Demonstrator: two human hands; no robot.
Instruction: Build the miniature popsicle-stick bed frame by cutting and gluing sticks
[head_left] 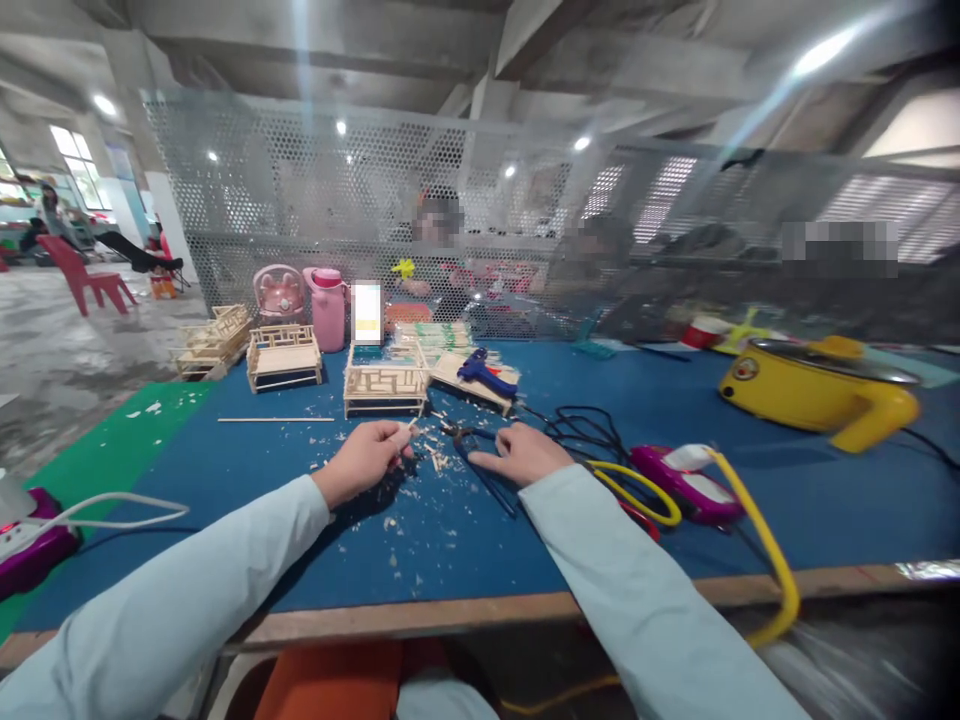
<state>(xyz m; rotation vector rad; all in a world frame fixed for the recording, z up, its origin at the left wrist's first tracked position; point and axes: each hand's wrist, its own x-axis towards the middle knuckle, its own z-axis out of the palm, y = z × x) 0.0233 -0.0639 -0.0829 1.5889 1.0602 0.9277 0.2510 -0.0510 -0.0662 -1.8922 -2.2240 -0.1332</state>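
Observation:
My left hand (369,455) is closed, with thumb and fingertips pinching a short, pale wooden stick (412,424). To its right, my right hand (529,455) grips cutting pliers (466,440) with dark blue handles, whose jaws point left toward the stick. Small wood scraps (437,458) lie between and below the hands. Just beyond the left hand stands a miniature wooden bench frame (385,388). A blue glue gun (486,372) rests on a wooden piece farther back.
Another little wooden bench (285,355) and a pink flask (328,310) stand at back left. A long thin stick (275,420) lies flat. Cables and a purple power strip (694,487) are right of my right arm. A yellow electric pot (814,385) sits farther right.

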